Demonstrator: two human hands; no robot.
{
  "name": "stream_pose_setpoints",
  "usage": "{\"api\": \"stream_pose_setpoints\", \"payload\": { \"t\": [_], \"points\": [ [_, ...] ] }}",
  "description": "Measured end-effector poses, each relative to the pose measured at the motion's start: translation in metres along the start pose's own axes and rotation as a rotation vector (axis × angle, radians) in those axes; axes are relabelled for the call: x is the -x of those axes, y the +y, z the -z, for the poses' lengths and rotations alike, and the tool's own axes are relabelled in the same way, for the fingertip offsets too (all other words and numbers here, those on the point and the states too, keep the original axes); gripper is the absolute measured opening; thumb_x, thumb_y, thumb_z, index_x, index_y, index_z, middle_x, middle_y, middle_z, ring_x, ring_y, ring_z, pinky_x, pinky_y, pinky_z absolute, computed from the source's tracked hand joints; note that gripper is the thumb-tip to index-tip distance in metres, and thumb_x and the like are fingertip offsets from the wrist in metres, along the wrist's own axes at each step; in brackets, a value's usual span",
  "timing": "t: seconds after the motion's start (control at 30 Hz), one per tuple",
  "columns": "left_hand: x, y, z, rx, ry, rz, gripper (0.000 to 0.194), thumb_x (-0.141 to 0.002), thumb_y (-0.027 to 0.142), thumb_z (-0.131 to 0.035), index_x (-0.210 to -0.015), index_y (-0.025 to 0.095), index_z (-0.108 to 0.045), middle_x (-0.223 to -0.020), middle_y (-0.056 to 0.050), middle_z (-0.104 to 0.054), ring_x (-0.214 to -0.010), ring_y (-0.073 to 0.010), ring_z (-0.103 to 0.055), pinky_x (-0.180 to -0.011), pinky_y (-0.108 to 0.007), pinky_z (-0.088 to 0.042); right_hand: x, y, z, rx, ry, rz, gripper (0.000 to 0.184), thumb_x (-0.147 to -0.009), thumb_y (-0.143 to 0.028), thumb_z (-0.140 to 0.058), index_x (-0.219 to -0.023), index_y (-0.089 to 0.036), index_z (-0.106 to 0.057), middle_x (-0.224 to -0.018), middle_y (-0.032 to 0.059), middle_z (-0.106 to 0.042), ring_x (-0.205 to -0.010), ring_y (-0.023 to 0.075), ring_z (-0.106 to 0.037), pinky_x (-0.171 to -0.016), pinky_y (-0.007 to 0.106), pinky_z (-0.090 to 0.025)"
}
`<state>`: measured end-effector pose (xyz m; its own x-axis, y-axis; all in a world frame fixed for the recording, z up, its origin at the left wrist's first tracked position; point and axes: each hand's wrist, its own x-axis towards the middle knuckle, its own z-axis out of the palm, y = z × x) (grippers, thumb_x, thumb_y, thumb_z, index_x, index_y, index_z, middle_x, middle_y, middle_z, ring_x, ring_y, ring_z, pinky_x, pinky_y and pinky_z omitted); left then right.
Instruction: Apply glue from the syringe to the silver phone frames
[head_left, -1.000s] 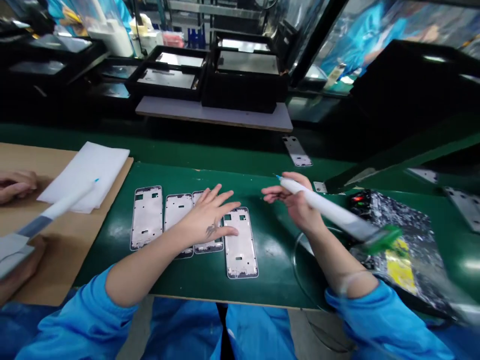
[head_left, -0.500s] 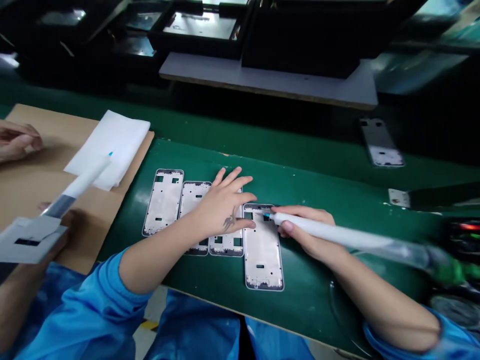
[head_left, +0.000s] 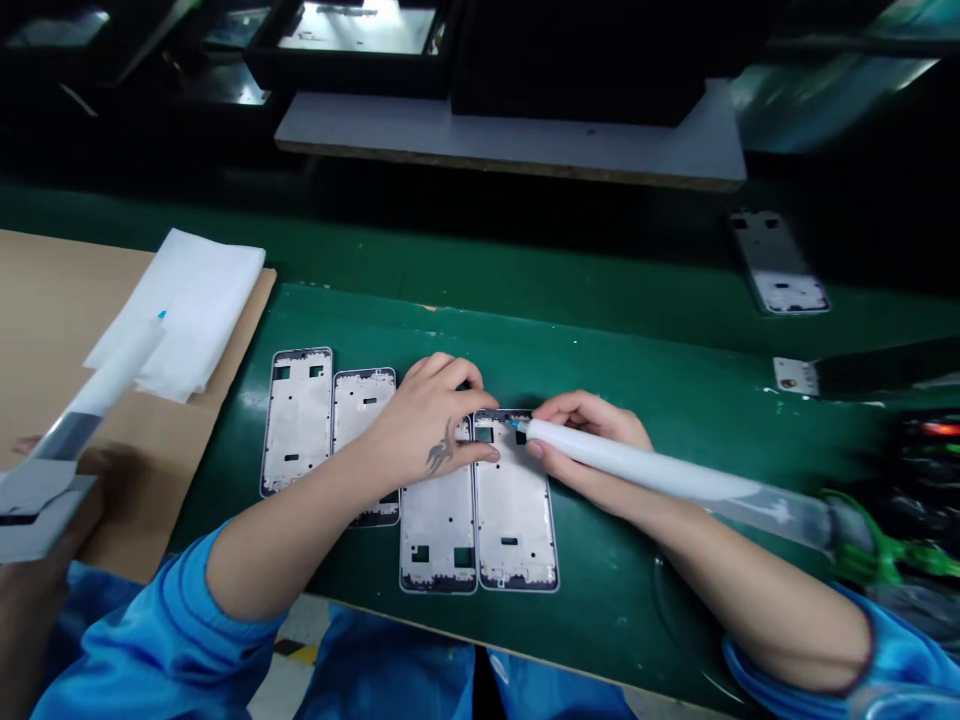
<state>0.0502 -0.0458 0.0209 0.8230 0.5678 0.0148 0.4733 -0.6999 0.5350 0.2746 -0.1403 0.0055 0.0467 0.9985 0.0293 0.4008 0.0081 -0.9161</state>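
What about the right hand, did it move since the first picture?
Yes. The right hand moved left, away from the fixed metal plate, to the far end of the row's rightmost phone frame.

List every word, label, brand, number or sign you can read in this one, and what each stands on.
None can be read.
Red light, right edge: too blurred to tell whether it shows digits.
Syringe in the right hand: no legible lettering.
Frames: no legible marking.
Left hand: a dark design, not readable as text.
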Motion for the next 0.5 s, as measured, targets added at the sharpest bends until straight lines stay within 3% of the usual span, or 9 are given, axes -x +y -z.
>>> {"api": "stream_pose_setpoints", "payload": {
  "t": [0.13, 0.5],
  "points": [
    [0.0006, -0.0009, -0.0008, 0.016, 0.007, 0.004, 0.051, -0.08, 0.06, -0.079, -0.114, 0.023, -0.074, -0.116, -0.008, -0.062, -0.111, -0.0284, -0.052, -0.1, -0.049, -0.043, 0.001, 0.0061, -0.0019, 0.05, 0.056, -0.023, 0.02, -0.083, -0.042, -0.078, -0.088, -0.027, -0.067, -0.071, 0.0013, -0.072, -0.057, 0.0169, -0.065, -0.052, 0.03, -0.05],
    [-0.0005, 0.0013, -0.0014, 0.031, 0.003, 0.02, 0.048, -0.078, 0.056, -0.083, -0.113, 0.023, -0.075, -0.116, -0.007, -0.062, -0.112, -0.029, -0.052, -0.103, -0.05, -0.043, -0.001, 0.0008, -0.0023, 0.075, -0.017, -0.065, 0.02, -0.08, -0.038, -0.077, -0.09, -0.024, -0.067, -0.071, 0.0011, -0.071, -0.059, 0.0156, -0.064, -0.055, 0.028, -0.049]
  ]
}}
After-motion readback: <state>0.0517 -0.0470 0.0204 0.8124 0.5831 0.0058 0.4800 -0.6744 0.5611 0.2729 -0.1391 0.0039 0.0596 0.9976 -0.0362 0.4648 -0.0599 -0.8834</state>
